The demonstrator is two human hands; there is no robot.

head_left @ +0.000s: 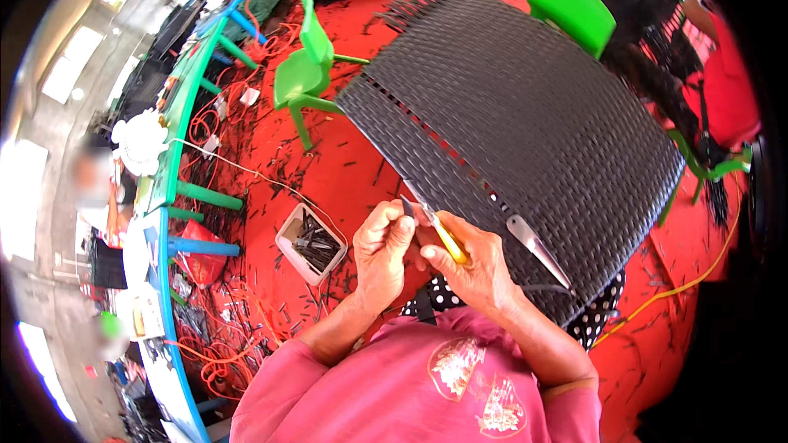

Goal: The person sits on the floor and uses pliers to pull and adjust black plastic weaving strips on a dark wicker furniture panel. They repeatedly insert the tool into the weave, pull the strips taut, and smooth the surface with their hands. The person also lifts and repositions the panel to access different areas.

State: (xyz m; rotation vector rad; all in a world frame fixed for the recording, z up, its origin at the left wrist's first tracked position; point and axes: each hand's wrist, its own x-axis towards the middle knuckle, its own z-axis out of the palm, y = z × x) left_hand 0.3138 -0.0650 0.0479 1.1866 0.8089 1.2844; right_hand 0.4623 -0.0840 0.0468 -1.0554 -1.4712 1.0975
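Observation:
My left hand (382, 248) is closed, with a short dark strip (408, 208) pinched between thumb and fingers. In my right hand (478, 266) is a yellow-handled tool (451, 240) with a metal tip; its exact kind is hard to make out. The tip meets my left fingers beside the strip. Both hands hover at the near left edge of a dark woven panel (525, 107), which reaches over my lap. A flat, tapered silver tool (538, 251) lies on the panel, to the right of my right hand. A narrow slit in the weave shows red floor beneath.
A white tub (310, 244) of dark offcuts stands left of my hands. Green chairs (302, 74) (570, 10) flank the panel. Green and blue benches (185, 115) line the left, with orange hoses (222, 365) below. A person in red (726, 90) is at far right.

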